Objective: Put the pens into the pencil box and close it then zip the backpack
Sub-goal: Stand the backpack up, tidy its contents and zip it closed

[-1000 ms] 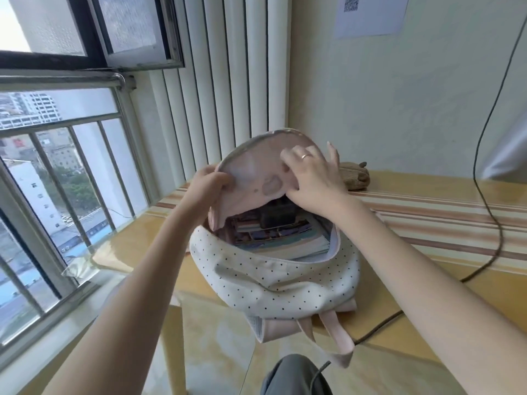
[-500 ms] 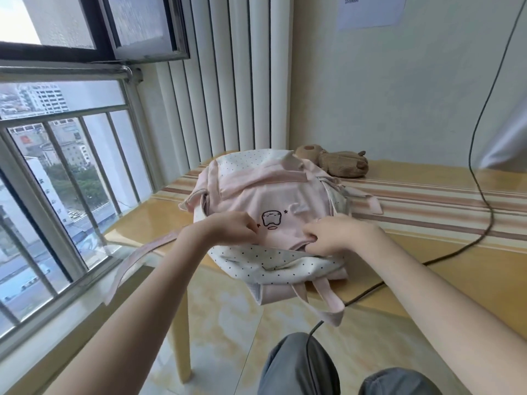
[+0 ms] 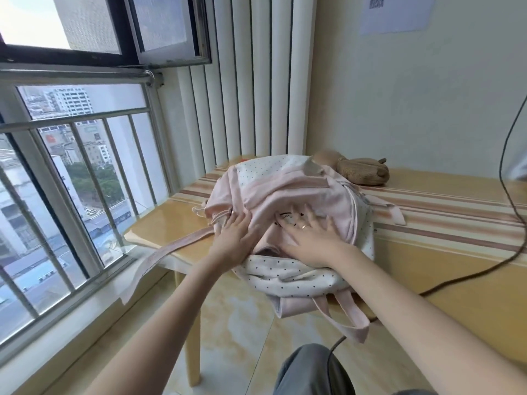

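One backpack lies on its back in the middle of the frame, on the near left corner of a yellow table. It is pink over the front panel and white with dark dots along its edges. Its top hangs a little past the table's front edge. A narrow dark gap shows along the lower lip of the pink panel, so the bag is not fully zipped there.

Two bare hands rest on it. The left hand lies flat with fingers together near the bag's left side, its fingertips close to a small metal zipper pull; it presses rather than pinches, and I cannot tell whether it touches the pull. The right hand is spread wide, all fingers splayed, palm down on the pink panel, half covering a small drawn cartoon face. One ring shows on it. Neither hand has closed around anything.

Three pink straps are visible: one long strap trailing off the table's left edge toward lower left, one lying on the striped cloth at right, and a looped one hanging below the bag.

One brown plush toy sits behind the bag, by the wall. One dark cable runs down the right side. One sheet of paper is on the wall, upper right. No pens or pencil box can be seen.
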